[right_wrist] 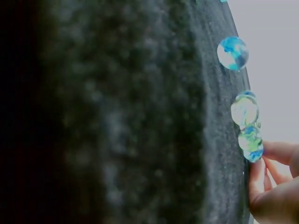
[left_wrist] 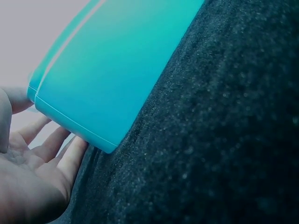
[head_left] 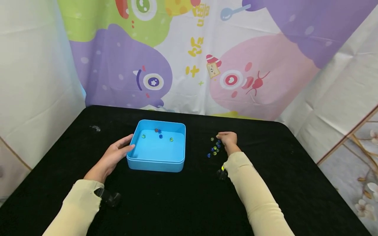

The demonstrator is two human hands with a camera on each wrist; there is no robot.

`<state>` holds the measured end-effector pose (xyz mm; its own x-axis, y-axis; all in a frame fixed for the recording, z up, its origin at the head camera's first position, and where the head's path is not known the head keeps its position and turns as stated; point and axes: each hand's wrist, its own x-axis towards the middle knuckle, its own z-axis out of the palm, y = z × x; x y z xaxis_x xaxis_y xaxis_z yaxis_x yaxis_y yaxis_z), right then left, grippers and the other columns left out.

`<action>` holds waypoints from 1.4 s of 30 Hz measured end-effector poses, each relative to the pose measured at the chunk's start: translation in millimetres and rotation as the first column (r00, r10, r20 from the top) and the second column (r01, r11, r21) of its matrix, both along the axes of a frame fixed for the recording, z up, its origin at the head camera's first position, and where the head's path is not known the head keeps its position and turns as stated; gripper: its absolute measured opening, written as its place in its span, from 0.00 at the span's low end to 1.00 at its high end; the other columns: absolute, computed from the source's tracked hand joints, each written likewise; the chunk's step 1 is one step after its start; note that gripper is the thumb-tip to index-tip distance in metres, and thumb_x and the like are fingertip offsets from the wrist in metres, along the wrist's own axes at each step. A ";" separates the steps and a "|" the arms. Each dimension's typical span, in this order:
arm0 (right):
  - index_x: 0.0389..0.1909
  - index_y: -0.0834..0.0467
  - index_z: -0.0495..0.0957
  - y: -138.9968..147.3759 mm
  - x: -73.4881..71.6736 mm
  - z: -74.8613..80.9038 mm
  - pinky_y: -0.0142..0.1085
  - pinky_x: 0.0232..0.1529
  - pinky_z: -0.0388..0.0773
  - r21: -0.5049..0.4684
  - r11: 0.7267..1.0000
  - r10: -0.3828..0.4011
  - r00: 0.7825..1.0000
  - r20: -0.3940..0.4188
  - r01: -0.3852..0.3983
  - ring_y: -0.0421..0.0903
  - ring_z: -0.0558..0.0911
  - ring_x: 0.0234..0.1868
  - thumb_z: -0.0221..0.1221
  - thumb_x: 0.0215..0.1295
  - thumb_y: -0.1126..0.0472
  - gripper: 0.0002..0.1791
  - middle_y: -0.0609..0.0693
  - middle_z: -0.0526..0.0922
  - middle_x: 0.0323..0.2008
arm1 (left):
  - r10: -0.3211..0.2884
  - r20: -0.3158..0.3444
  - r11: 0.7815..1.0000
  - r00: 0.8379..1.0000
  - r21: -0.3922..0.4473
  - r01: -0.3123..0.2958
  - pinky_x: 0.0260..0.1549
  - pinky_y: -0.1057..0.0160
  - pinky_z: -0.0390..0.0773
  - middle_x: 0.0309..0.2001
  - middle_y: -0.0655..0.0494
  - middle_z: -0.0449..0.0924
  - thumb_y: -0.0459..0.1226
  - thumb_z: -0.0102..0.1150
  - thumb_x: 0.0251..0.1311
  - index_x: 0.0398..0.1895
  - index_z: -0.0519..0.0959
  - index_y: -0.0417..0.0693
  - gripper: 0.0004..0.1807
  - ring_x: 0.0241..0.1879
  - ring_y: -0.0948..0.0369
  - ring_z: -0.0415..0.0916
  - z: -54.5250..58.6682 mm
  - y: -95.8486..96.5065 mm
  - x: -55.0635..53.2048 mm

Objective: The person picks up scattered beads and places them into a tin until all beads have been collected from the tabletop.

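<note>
My left hand (head_left: 113, 155) holds the left wall of a square light-blue plastic box (head_left: 156, 166), thumb over the rim and fingers along the outside. In the left wrist view, the fingers (left_wrist: 72, 156) lie against the box's end near the cloth. Several glass marbles, among them a green one (head_left: 171, 139) and a reddish-brown one (head_left: 156, 130), lie inside the box. Right of it, my right hand (head_left: 229, 139) pinches a yellowish marble (head_left: 217, 135) at its fingertips. Beside that hand is a loose group of blue and yellow-green marbles, including a blue one (head_left: 209, 155).
A black cloth (head_left: 177, 203) covers the table. A printed cartoon curtain (head_left: 189, 65) hangs behind its far edge, with white drapes at both sides. A small pale mark (head_left: 95, 128) shows on the cloth at far left. Each wrist carries a small black camera (head_left: 110, 198).
</note>
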<state>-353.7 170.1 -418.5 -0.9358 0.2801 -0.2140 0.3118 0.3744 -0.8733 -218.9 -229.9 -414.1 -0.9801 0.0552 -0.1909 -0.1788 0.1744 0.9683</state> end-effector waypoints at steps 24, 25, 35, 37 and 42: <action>0.53 0.59 0.78 -2.9 19.8 18.3 0.36 0.38 0.73 -0.226 0.974 -0.005 0.998 -0.056 -0.008 0.47 0.74 0.47 0.61 0.61 0.58 0.20 0.55 0.77 0.50 | 0.014 0.024 1.000 1.000 -0.015 -0.014 0.63 0.41 0.50 0.72 0.42 0.41 0.45 0.48 0.67 0.73 0.48 0.49 0.35 0.69 0.43 0.42 3.0 0.2 0.3; 0.54 0.59 0.78 -4.3 20.9 19.2 0.34 0.33 0.71 -0.220 0.975 0.007 0.999 -0.053 -0.018 0.47 0.74 0.47 0.61 0.61 0.57 0.20 0.54 0.77 0.49 | 0.015 0.025 1.000 1.000 -0.014 -0.014 0.63 0.41 0.50 0.72 0.42 0.41 0.45 0.48 0.67 0.73 0.48 0.49 0.35 0.69 0.43 0.42 3.0 0.3 0.5; 0.53 0.56 0.79 -18.9 31.1 27.8 0.30 0.10 0.50 -0.210 0.975 0.067 0.997 -0.040 -0.074 0.47 0.74 0.48 0.62 0.60 0.53 0.20 0.53 0.78 0.49 | 0.009 -0.004 1.000 1.000 -0.023 -0.009 0.62 0.41 0.52 0.72 0.40 0.43 0.44 0.48 0.67 0.73 0.48 0.47 0.35 0.68 0.42 0.44 1.5 -0.5 1.3; 0.52 0.55 0.79 -21.0 33.1 30.4 0.31 0.11 0.50 -0.214 0.973 0.072 0.996 -0.053 -0.081 0.48 0.74 0.49 0.62 0.60 0.54 0.19 0.53 0.78 0.49 | 0.002 -0.011 1.000 1.000 -0.026 -0.003 0.62 0.41 0.52 0.71 0.39 0.43 0.43 0.48 0.68 0.73 0.48 0.47 0.35 0.68 0.42 0.45 2.0 0.3 0.9; 0.50 0.55 0.80 -27.3 36.7 37.3 0.31 0.13 0.52 -0.204 0.974 0.089 0.993 -0.071 -0.102 0.47 0.75 0.49 0.62 0.60 0.54 0.18 0.52 0.78 0.50 | -0.003 -0.004 1.000 1.000 -0.025 0.003 0.62 0.40 0.52 0.71 0.39 0.43 0.42 0.47 0.68 0.73 0.48 0.47 0.34 0.68 0.41 0.44 4.8 3.4 -0.6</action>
